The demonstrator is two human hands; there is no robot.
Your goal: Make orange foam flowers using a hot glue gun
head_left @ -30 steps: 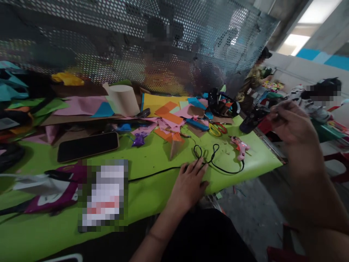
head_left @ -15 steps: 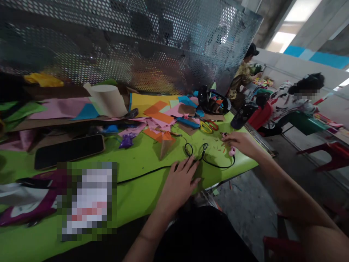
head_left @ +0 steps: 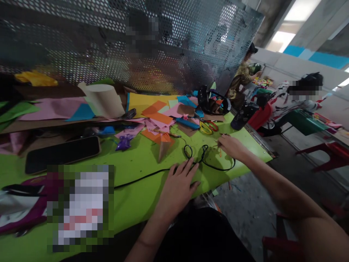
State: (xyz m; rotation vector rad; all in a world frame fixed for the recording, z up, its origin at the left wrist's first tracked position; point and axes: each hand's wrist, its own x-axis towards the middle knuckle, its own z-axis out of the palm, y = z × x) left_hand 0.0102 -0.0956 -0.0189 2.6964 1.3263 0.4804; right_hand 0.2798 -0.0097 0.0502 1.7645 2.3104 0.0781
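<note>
My left hand [head_left: 181, 182] lies palm down at the front of the green table with its fingers stretched out, over a black cord [head_left: 144, 179]. Past those fingers the cord makes small loops and curves round to my right hand [head_left: 230, 145]. That hand is closed low over the tabletop; a small dark tip shows by its fingertips, but what they grip is mostly hidden. Beyond it lie scissors [head_left: 206, 127] with yellow and red handles. Between the hands and the paper scraps stands a small paper cone [head_left: 163, 147] with an orange top.
Paper pieces, a paper roll [head_left: 103, 100] and a perforated metal panel [head_left: 174, 47] line the back. A phone [head_left: 64, 153] and purple star [head_left: 124, 142] lie left. A dark bottle [head_left: 244, 114] stands right; two people sit beyond, near a red stool [head_left: 327, 154].
My right hand has moved slightly left and closed over the spot where a small pink piece on the cord showed. My left hand stays nearly in place. The view has shifted slightly.
</note>
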